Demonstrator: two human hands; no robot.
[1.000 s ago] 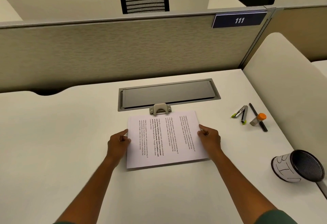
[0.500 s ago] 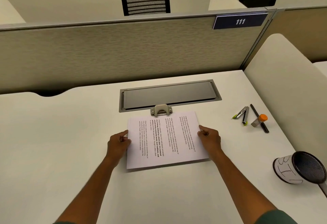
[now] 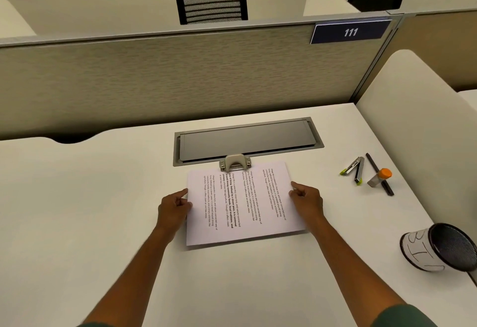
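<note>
White bench [image 3: 77, 197], partition [image 3: 180, 81] behind. Flat at centre: paper stack [image 3: 247, 205], long axis left-right, far edge tucked into hole punch [image 3: 235, 163]. Pinching opposite short edges: left hand [image 3: 173, 208] and right hand [image 3: 307, 201], fingers curled; punch dead ahead, equidistant.

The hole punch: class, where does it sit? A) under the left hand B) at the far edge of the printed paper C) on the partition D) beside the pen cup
B: the hole punch sits at the far edge of the printed paper, whose sides the left hand and right hand hold.
</note>
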